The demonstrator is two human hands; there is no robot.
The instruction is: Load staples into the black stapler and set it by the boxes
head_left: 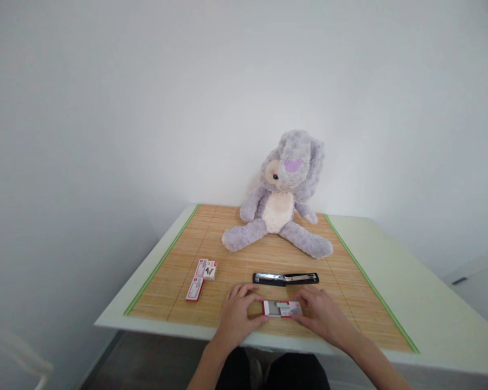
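A small red and white staple box (281, 308) lies on the bamboo mat (341, 281) near the table's front edge, with its tray slid partly out. My left hand (239, 314) pinches its left end and my right hand (322, 314) pinches its right end. Just behind the box lies a black stapler (285, 278), swung open flat with its metal rail showing.
Three more small red and white boxes (202, 277) lie on the mat to the left. A grey plush rabbit (282, 197) sits at the back against the white wall. The pale green table (410, 292) extends to the right of the mat.
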